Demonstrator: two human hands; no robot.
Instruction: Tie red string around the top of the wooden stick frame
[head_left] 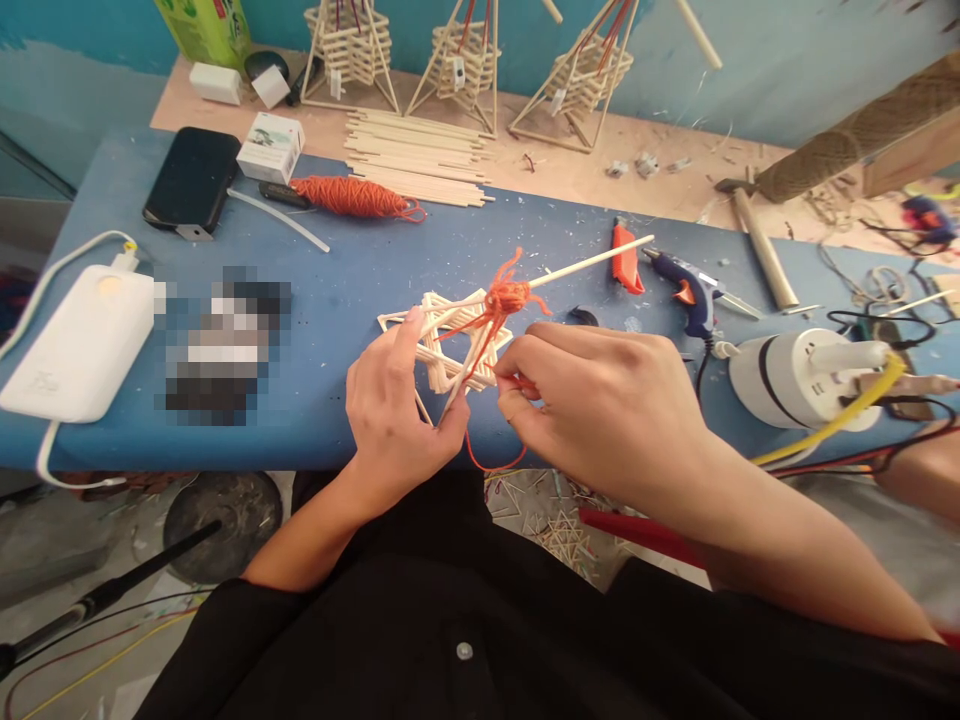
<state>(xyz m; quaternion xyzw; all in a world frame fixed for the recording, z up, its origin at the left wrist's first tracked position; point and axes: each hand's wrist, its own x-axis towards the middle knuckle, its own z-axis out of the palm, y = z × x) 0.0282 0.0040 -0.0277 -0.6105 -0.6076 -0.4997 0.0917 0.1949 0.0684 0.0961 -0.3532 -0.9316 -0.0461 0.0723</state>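
A small frame of stacked wooden sticks (442, 372) stands on the blue table, with orange yarn (507, 297) knotted round its top, where one long stick (592, 262) juts out to the right. My left hand (394, 400) grips the frame's near side, thumb and fingers on its sticks. Just right of the frame, my right hand (592, 400) is closed in a pinch on orange yarn. A loose loop of that yarn (495, 468) hangs below, between my hands at the table's front edge.
Behind lie an orange yarn bundle (349, 197), loose sticks (416, 155) and a phone (191, 180). A power bank (82, 340) is at left. To the right are a cutter (626, 258), a glue gun (694, 295), a hammer (765, 250) and a white power socket (787, 380).
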